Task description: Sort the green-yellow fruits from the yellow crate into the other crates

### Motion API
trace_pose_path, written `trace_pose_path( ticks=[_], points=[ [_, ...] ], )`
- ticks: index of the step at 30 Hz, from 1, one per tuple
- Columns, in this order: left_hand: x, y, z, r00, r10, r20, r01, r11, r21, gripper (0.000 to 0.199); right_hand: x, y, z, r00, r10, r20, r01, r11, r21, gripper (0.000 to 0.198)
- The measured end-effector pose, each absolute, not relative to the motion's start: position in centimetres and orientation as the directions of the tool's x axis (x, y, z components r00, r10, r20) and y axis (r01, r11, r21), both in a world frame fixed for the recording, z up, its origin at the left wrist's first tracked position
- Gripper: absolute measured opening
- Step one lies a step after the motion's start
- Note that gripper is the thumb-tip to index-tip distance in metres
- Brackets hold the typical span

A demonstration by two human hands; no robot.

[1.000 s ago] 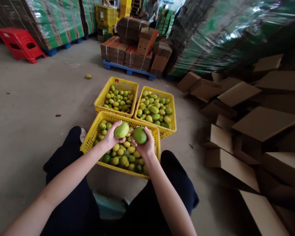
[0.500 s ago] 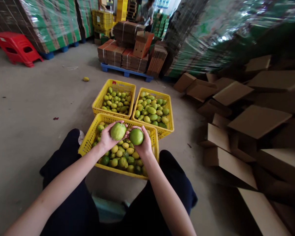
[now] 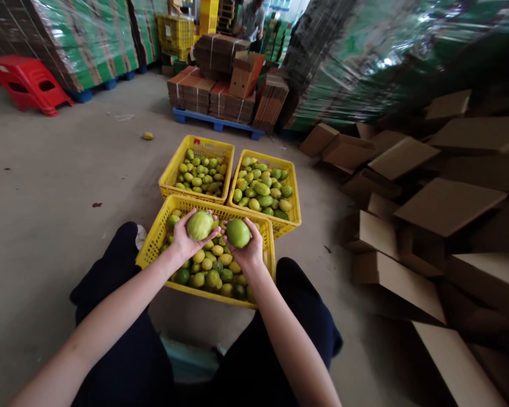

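Note:
My left hand (image 3: 184, 239), palm up, cradles a large yellow-green lemon (image 3: 199, 225) with its fingers curled beneath. A rounder, darker green lemon (image 3: 238, 233) rests in my right hand (image 3: 251, 249), thumb along its side. Both hands are close together above the nearest yellow crate (image 3: 152, 249), between my knees. Inside that crate lie many yellow and green lemons (image 3: 212, 279), partly hidden by my hands and forearms.
Beyond stand two more yellow crates of lemons, one left (image 3: 169, 180) and one right (image 3: 297, 198). A single lemon (image 3: 148, 135) lies on the floor. Cardboard boxes (image 3: 449, 206) heap at right. Flattened cartons sit on a blue pallet (image 3: 218, 125); a red stool (image 3: 29, 85) stands far left.
My hands have moved slightly apart, the left one shifting left and the right one a little right, each still holding its lemon. The crates look the same.

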State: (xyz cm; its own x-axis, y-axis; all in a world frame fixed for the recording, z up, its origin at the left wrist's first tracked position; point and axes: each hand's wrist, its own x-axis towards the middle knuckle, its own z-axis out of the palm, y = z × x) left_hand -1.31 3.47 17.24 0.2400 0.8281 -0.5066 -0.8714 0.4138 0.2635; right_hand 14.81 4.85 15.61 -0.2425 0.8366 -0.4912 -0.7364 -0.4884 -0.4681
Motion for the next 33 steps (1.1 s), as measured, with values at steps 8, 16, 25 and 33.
trace_pose_path(
  ticks=[8, 16, 25, 33],
  points=[
    [-2.5, 3.5, 18.6, 0.231, 0.878, -0.420, -0.916, 0.341, 0.209, 0.021, 13.2, 3.6, 11.1, -0.270, 0.694, -0.668, -0.685, -0.626, -0.373, 0.007],
    [-3.7, 2.6, 18.7, 0.200, 0.885, -0.420, -0.900, 0.335, 0.278, 0.023, 14.0, 3.7, 12.6, -0.267, 0.906, -0.327, -0.774, -0.404, -0.487, 0.017],
    [-3.6, 3.2, 17.6, 0.129, 0.862, -0.491, -0.947, 0.254, 0.197, 0.021, 13.5, 3.8, 11.9, -0.325, 0.782, -0.532, -0.767, -0.548, -0.336, 0.021],
    [-4.1, 3.8, 17.5, 0.170, 0.818, -0.549, -0.939, 0.303, 0.161, 0.017, 13.2, 2.0, 7.7, -0.276, 0.730, -0.625, -0.552, -0.653, -0.518, 0.019]
  ],
)
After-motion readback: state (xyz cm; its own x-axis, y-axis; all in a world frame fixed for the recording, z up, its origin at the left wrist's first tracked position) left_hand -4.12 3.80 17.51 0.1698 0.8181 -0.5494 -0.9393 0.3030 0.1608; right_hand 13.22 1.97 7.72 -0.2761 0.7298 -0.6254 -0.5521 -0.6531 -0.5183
